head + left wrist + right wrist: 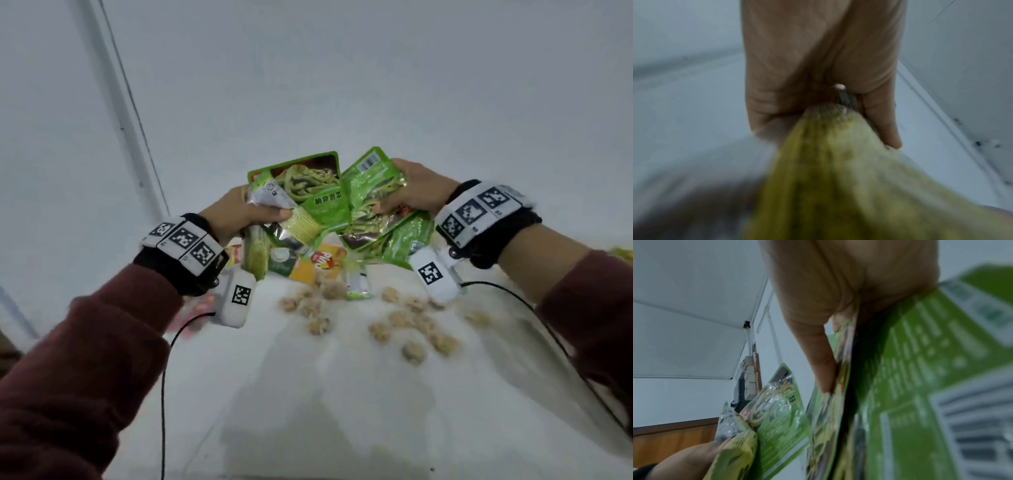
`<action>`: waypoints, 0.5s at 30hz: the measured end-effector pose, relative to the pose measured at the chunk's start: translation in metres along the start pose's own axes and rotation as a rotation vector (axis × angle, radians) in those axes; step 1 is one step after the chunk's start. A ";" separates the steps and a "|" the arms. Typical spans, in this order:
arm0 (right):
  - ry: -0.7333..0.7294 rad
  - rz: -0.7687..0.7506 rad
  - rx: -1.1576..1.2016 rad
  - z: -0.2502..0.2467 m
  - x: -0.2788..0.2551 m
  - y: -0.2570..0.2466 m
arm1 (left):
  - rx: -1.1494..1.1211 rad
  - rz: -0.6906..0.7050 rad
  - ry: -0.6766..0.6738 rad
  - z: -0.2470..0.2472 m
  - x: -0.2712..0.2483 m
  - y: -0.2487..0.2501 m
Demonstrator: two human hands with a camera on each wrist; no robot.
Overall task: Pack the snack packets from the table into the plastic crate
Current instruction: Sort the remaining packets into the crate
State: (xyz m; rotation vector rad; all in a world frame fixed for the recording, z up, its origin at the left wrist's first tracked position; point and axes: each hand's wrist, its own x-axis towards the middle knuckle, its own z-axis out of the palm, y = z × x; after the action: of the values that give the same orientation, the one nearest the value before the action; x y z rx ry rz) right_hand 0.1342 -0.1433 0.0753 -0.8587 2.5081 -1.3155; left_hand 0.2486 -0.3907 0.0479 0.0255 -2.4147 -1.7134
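Note:
Both hands are raised above the white table [342, 394]. My left hand [246, 214] grips a green snack packet [308, 192] together with a yellow-green one [301, 229]; in the left wrist view the fingers [885, 126] curl round that yellow-green packet [838, 178]. My right hand [411, 192] grips a bunch of green packets [370, 202], and its thumb [822, 363] presses on them [920, 369]. The two bunches overlap in the middle. No crate is in view.
Under the hands lie an orange packet [318, 263], a small green sachet [358, 284] and several small tan wrapped snacks [397, 325]. A blurred pink packet [198, 308] sits at the left edge. Black cables [164, 377] trail from both wrists.

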 end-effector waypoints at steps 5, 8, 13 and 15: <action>0.217 0.088 -0.079 -0.085 -0.066 0.037 | 0.031 0.098 -0.155 0.109 0.039 0.043; 0.299 0.137 -0.138 -0.135 -0.105 0.064 | 0.077 0.158 -0.245 0.177 0.054 0.068; 0.322 0.281 -0.228 -0.214 -0.155 0.126 | 0.123 0.184 -0.359 0.289 0.072 0.106; 0.281 0.320 -0.240 -0.241 -0.172 0.152 | 0.169 0.176 -0.405 0.330 0.079 0.119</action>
State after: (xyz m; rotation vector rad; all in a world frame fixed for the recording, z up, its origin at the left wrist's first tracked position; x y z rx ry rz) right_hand 0.1140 0.1887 0.0782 -0.2995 2.9091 -1.1101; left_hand 0.1301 -0.0520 0.0645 -0.5443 -2.7364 -1.5526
